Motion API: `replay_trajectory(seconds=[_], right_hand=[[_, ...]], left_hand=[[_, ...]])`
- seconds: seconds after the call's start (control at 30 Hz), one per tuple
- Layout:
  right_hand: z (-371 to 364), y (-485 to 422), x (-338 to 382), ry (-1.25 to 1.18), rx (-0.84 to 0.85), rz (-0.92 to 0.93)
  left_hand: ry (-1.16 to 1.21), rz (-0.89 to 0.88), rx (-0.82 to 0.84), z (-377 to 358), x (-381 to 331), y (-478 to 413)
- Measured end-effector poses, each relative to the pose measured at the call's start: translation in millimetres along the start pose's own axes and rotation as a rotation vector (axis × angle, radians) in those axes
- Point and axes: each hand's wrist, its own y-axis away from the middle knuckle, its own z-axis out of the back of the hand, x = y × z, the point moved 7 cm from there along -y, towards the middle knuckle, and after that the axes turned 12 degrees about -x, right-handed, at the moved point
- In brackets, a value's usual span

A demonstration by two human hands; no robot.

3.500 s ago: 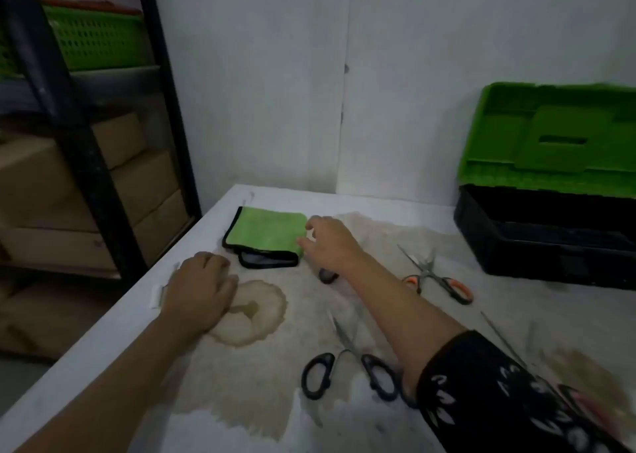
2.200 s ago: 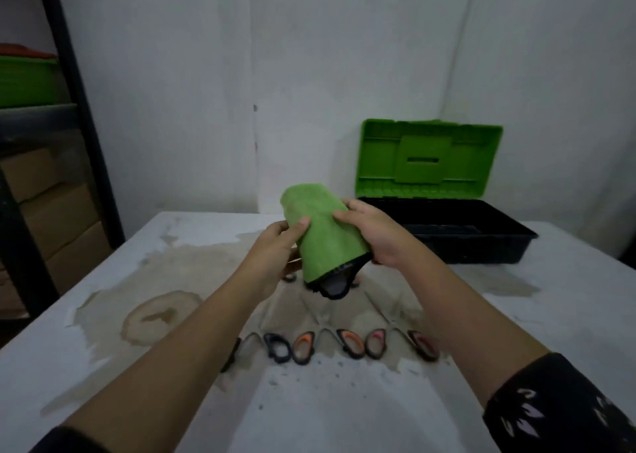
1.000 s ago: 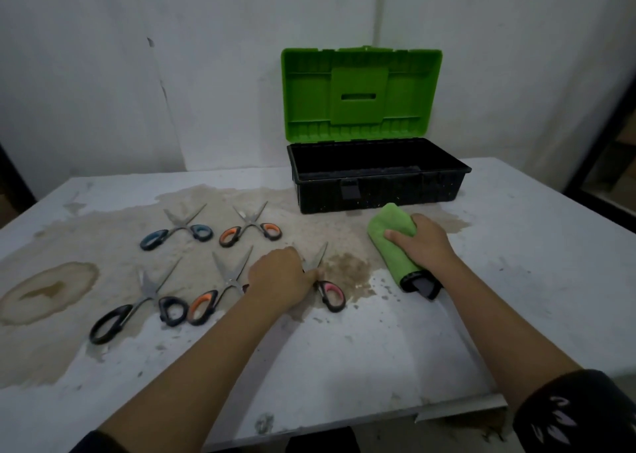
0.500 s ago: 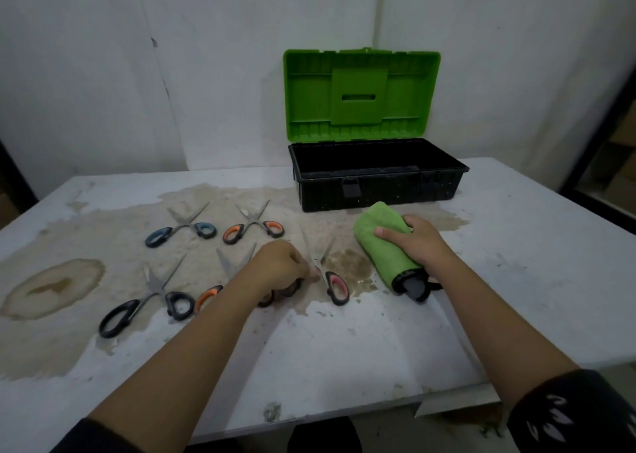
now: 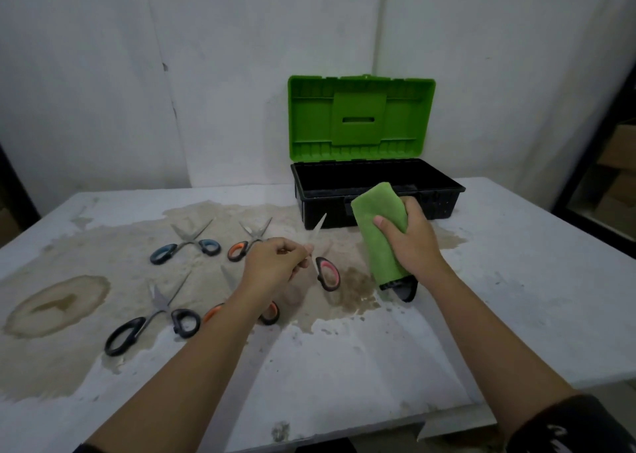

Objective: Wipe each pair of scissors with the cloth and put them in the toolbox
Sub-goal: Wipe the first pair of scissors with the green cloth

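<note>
Pink-handled scissors now lifted by left hand, cloth by right hand.

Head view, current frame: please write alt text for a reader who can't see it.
A person's left hand holds pink-handled scissors while the right hand grips a folded green cloth beside them. On the stained white table lie four more pairs of scissors, with an open green-lidded toolbox behind.
</note>
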Motion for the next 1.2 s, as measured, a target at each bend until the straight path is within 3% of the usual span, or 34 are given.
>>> replay_trajectory(seconds=[0.2,0.4,0.47,0.57,0.63,0.73,0.87,1.07,1.2], right_hand=[[-16,22,43,0.088,-0.018,0.432],[-50,55,60,0.231,0.153,0.785],[-51,40,52,0.238,0.109,0.693],[-40,12,33,0.176,0.012,0.375],[-34,6,29,0.064,-0.023,0.256],[-35,12,43,-0.061,0.036,0.295],[-55,22,38,0.075,0.178,0.424],[-37,6,32,0.138,-0.052,0.332],[-53,41,48,0.071,0.192,0.446]], left_hand=[[0.055,0.03,-0.034,7,-5,3],[-0.023,-0.057,0.019,8,-10,8],[-0.026,-0.065,0.018,10,-9,8],[-0.044,-0.049,0.061,11,-7,9],[-0.047,-0.037,0.054,13,-6,8],[-0.045,-0.032,0.046,11,-6,6],[-0.052,-0.087,0.092,4,-8,8],[-0.08,-0.081,0.07,5,0,7],[-0.087,-0.13,0.066,3,-7,5]])
